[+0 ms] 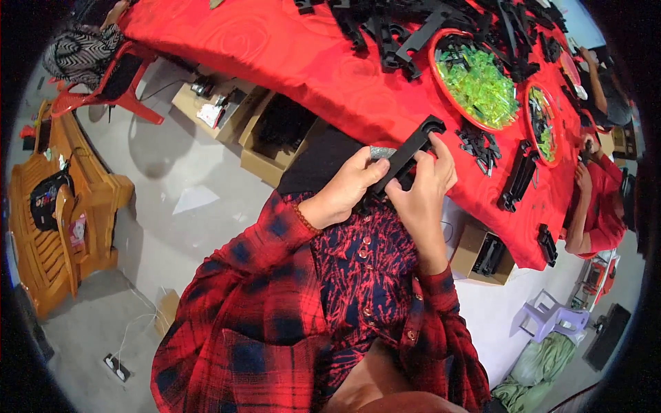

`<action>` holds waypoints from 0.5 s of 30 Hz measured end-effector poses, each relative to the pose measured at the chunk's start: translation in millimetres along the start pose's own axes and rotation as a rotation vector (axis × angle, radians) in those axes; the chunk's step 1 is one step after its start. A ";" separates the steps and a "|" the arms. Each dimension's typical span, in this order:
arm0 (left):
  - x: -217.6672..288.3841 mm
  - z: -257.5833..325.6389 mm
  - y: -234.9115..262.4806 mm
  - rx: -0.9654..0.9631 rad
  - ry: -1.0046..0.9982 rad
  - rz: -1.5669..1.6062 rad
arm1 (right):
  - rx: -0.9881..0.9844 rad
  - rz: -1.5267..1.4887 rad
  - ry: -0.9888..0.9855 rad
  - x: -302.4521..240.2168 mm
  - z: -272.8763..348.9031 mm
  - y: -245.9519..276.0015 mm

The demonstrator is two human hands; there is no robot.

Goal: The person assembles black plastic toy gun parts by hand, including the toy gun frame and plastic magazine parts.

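A long black plastic part [412, 150] with a curled end is held slantwise in front of my body, by the table's near edge. My left hand [344, 189] grips its lower left side, the thumb pressed on it. My right hand [425, 191] closes on it from the right, with fingers on the upper side and thumb underneath. A small silver-grey thing [382, 153] shows beside my left thumb; its kind is unclear. The lower end of the black part is partly hidden by my hands.
On the red-covered table [303, 62] stand a red basin [432, 67] of yellow-green clear pieces and a smaller basin [527, 110]. Heaped black parts [413, 34] lie behind. Cardboard boxes [265, 164] sit below. A person in red [602, 210] works at right.
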State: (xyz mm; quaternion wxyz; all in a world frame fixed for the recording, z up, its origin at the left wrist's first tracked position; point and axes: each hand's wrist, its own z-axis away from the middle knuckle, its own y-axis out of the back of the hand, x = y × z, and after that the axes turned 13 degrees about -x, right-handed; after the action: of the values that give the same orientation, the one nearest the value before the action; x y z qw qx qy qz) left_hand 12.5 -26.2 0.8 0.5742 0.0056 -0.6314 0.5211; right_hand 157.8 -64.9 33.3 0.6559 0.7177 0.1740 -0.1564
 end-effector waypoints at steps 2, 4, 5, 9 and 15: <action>2.5 -2.2 -3.2 0.012 0.001 -0.032 | 0.026 0.024 0.006 1.8 1.6 3.1; 0.2 -4.5 -1.7 0.008 -0.010 -0.038 | 0.061 0.040 0.014 1.2 2.4 2.3; -1.3 -4.0 -0.3 0.001 -0.020 -0.031 | 0.071 0.045 0.007 0.0 3.8 1.2; -6.6 -3.8 8.9 0.009 -0.022 -0.040 | 0.060 0.038 -0.002 -2.4 6.0 -0.3; -4.6 -15.5 29.5 -0.100 -0.004 0.076 | 0.056 0.096 0.014 -0.7 0.3 -1.2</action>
State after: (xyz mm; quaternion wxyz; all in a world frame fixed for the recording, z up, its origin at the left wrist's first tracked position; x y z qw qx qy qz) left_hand 7.3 -5.1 -24.9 0.5526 -0.0462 -0.6575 0.5101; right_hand 156.6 -65.1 32.5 0.6411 0.7443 0.1397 -0.1243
